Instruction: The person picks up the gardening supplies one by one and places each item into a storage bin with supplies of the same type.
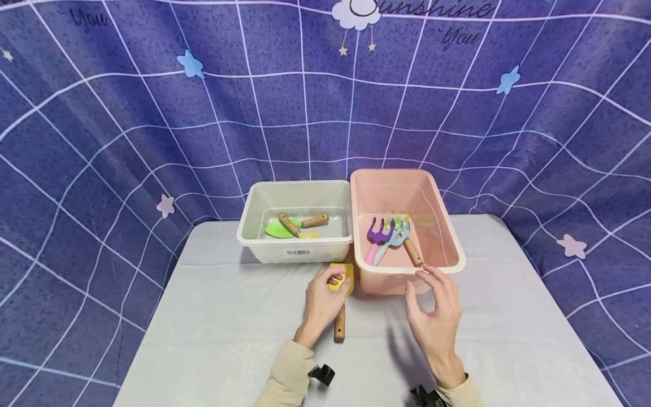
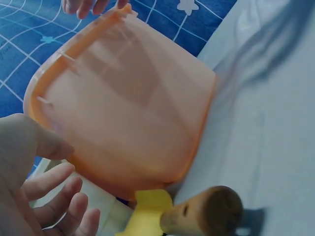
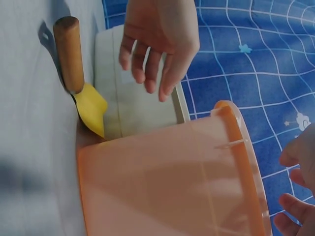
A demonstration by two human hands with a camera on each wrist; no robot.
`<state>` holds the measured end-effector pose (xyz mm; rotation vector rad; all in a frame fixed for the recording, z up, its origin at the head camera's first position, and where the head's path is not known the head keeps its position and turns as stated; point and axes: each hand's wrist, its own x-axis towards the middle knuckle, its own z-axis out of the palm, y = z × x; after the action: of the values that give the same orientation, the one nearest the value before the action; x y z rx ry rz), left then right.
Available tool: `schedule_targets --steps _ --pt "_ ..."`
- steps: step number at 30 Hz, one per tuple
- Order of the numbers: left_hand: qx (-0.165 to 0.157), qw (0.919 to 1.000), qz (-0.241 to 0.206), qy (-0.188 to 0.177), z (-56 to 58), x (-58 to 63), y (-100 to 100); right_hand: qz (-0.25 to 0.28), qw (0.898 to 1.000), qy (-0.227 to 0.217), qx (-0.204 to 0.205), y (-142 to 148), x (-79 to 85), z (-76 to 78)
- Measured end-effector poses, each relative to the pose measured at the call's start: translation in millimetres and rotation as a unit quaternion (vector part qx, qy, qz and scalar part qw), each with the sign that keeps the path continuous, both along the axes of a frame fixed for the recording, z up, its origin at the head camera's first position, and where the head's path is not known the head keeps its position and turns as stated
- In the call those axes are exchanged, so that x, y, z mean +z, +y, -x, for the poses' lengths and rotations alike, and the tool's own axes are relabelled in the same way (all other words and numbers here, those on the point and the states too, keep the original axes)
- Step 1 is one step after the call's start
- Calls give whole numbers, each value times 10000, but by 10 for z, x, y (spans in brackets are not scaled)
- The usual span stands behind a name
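Note:
A small yellow shovel [image 1: 349, 282] with a wooden handle [image 1: 339, 328] lies on the table, its blade close to the two bins. Over it hovers my left hand [image 1: 322, 302], fingers loosely bent and holding nothing; the right wrist view shows this hand [image 3: 160, 44] apart from the shovel [image 3: 91, 108]. My right hand [image 1: 438, 319] is at the front rim of the pink bin [image 1: 454, 243], thumb and fingers spread apart with nothing between them. Whether its fingertips touch the rim, I cannot tell.
Beside the pink bin stands a white bin [image 1: 264, 249] with a green trowel [image 1: 277, 228] and another wooden-handled yellow tool. Inside the pink bin lie a purple hand fork [image 1: 378, 234], a light blue fork [image 1: 396, 236] and a green one with a wooden handle [image 1: 413, 252]. A blue curtain hangs behind.

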<state>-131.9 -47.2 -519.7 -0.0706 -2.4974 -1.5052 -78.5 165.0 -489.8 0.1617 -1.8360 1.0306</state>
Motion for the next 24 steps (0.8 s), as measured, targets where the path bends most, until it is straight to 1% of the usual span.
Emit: schedule_targets --steps 6,8,11,17,24 --pt "-125 9979 274 -567 -33 -130 -22 -41 10000 11 84 -61 -5 -14" --pt "-172 9968 362 -691 -43 -168 -32 -43 9999 22 120 -89 -4 -20" --pt "-193 9960 424 -766 -53 -208 -46 -26 9998 19 191 -124 1 -25" --pt "-188 9952 465 -835 -57 -246 -65 -81 9992 62 379 -176 17 -18" --pt "-328 9923 718 -949 -68 -298 -96 -290 9974 97 646 -245 5 -14"
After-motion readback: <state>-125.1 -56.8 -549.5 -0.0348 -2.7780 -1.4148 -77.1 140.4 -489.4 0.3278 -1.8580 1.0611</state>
